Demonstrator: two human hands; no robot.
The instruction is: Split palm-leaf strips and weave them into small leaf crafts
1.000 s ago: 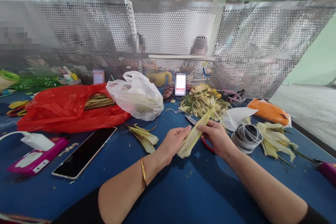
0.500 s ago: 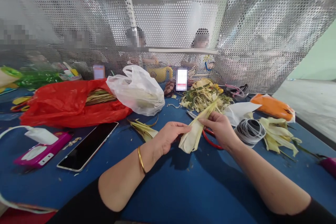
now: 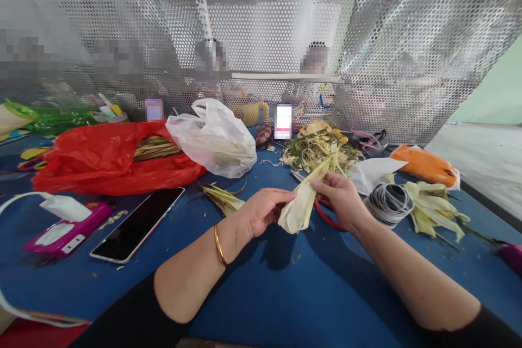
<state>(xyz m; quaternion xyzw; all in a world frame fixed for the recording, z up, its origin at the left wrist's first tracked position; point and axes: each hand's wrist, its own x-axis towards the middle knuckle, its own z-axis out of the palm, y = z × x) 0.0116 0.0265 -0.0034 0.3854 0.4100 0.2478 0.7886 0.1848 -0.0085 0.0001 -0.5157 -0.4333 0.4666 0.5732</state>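
A pale, folded corn husk (image 3: 299, 207) is held above the blue table (image 3: 326, 304). My left hand (image 3: 265, 209) pinches its left edge between thumb and fingers. On the other side, my right hand (image 3: 339, 196) grips the husk's upper right part. Red-handled scissors (image 3: 327, 216) lie under and beside my right hand, partly hidden by it. More husk strips (image 3: 222, 198) rest left of my left hand. A roll of grey-white cord (image 3: 389, 205) stands right of my right hand, next to loose husks (image 3: 434, 206).
A heap of husk scraps (image 3: 318, 147) lies behind my hands. Further left are a white plastic bag (image 3: 216, 144), a red bag (image 3: 93, 160), a black phone (image 3: 138, 225) and a purple power strip (image 3: 69, 234). A perforated metal screen (image 3: 269, 27) borders the back; people sit behind it.
Both hands still hold the husk and have barely moved. The husk's lower end sits slightly higher and its folds have shifted a little.
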